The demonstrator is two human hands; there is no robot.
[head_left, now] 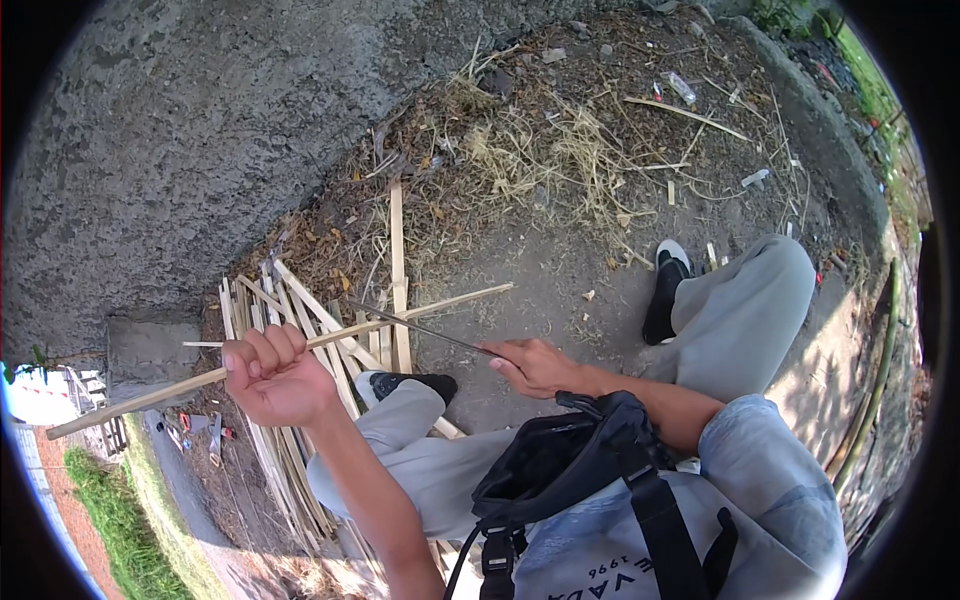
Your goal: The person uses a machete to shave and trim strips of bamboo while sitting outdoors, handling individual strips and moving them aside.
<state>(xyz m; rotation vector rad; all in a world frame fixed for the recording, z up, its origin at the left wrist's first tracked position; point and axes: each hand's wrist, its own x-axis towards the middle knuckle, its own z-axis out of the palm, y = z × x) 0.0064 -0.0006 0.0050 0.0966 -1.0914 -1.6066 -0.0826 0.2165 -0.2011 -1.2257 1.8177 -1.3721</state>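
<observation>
My left hand point(280, 380) is closed, palm up, around a long pale split-wood strip point(150, 401). The strip slants across in front of me, its left end low and its right end higher. My right hand point(535, 367) is wrapped around the hidden handle of a long, thin, dark-bladed knife point(440, 336). The blade points up to the left and crosses the strip right of my left hand; whether it touches the wood I cannot tell.
Many pale strips point(290, 480) lie piled beneath my left arm. Curly shavings point(540, 160) litter the dirt ahead. A rough grey wall point(200, 150) rises at the left. A black bag point(560, 450) hangs at my front. My shoes point(665, 300) rest on the ground.
</observation>
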